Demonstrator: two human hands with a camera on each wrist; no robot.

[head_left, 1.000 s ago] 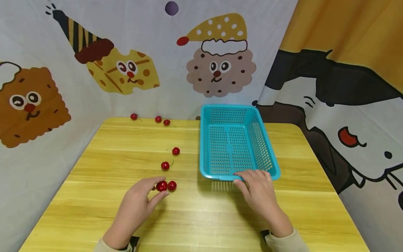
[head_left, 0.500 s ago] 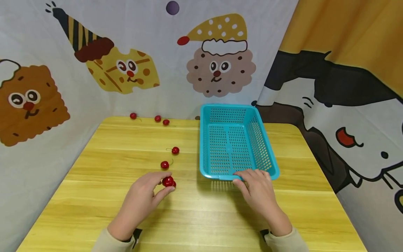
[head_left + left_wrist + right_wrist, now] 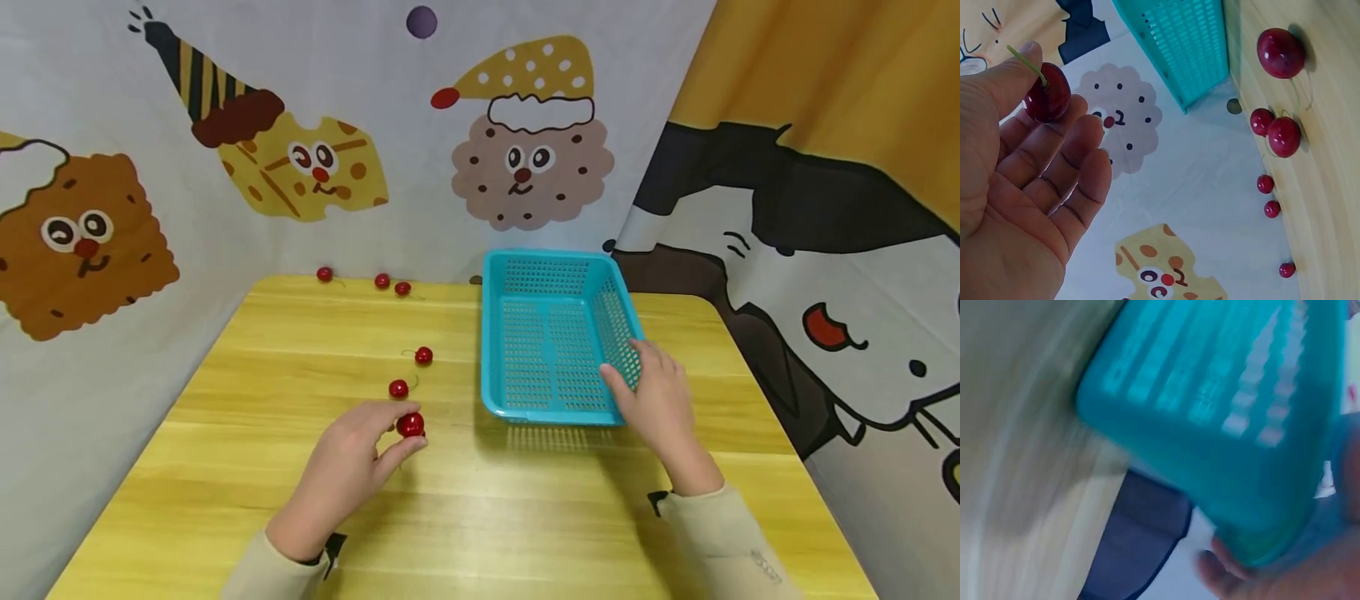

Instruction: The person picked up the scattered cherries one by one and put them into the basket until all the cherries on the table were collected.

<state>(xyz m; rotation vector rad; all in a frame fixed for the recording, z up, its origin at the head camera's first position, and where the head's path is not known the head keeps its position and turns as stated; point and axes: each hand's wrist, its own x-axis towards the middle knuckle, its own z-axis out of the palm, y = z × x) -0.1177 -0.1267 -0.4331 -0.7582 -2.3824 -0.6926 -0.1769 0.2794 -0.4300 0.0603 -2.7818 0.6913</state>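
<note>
Left wrist view: bare left hand point(image 3: 1025, 181) has one glossy, dark-red, round cherry point(image 3: 1049, 103) pinched, thumb one side, fingers the other; can't tell how many fingers bear on it. Its thin green stem point(image 3: 1025, 64) runs across the thumb. Looks lifted off the wood.

My read: light squeeze will do. Skin looks slick; pinching hard could bruise it or pop it loose. Keep the pads on the widest part, lift before going sideways, and mind the spare fingers: another red cherry point(image 3: 1280, 53) is on the table near that hand, mostly hidden behind the pinched one in the head view.

Bare right hand point(image 3: 660, 400) is at the near right corner of a turquoise, rectangular, perforated plastic basket point(image 3: 547, 416). Right wrist view is smeared, so can't tell if that hand is clamped on the rim or just resting there. If it's steadying, I'd want thumb and fingers either side of the rim; a plain push would likely slide light plastic.

Basket contents: grid floor shows, no cherry on the part I can see. Right hand hides the corner. Can't tell if the base sits dead flat.

Further out, left of the basket on the yellow wood-grain table point(image 3: 487, 517): two stemmed cherries point(image 3: 398, 388) mid-table, near each other, then three small-looking cherries point(image 3: 382, 281) along the far edge.
</note>
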